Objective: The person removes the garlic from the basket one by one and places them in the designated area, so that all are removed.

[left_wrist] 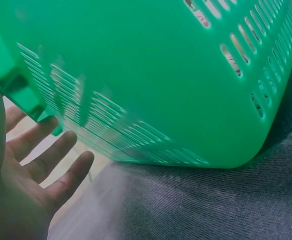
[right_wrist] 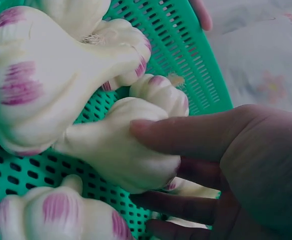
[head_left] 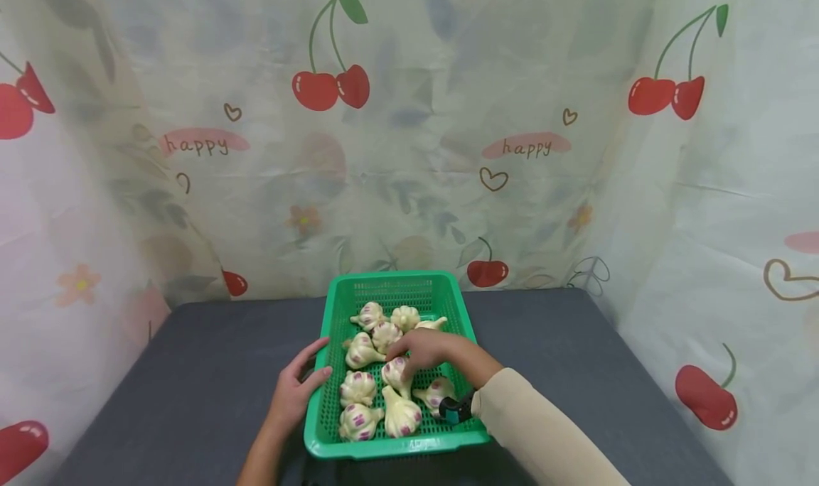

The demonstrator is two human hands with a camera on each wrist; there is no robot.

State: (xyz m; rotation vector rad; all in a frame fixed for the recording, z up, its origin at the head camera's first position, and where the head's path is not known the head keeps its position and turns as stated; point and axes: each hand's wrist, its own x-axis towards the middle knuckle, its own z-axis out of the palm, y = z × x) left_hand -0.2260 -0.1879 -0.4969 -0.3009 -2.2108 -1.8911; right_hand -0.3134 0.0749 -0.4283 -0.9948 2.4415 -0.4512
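Observation:
A green plastic basket (head_left: pixel 384 449) holds several white garlic bulbs with purple patches. Inside it, my right hand (head_left: pixel 425 347) has thumb and fingers about one bulb of garlic (right_wrist: pixel 118 145) near the middle. The right wrist view shows the thumb pressing on top of that bulb, with the other fingers at its far side. Close by lies a larger-looking garlic bulb (right_wrist: pixel 35 85), its stem towards the held one. At the basket's left side, my left hand (head_left: pixel 291 390) touches the rim with fingers spread and fairly straight; the left wrist view has that hand beside the slotted wall (left_wrist: pixel 135 60).
The basket stands on a dark grey tabletop (head_left: pixel 237 372). A pale curtain (head_left: pixel 409 138) with cherry prints hangs behind and along both sides. My right wrist wears a black band (head_left: pixel 456 409) just over the basket's right side.

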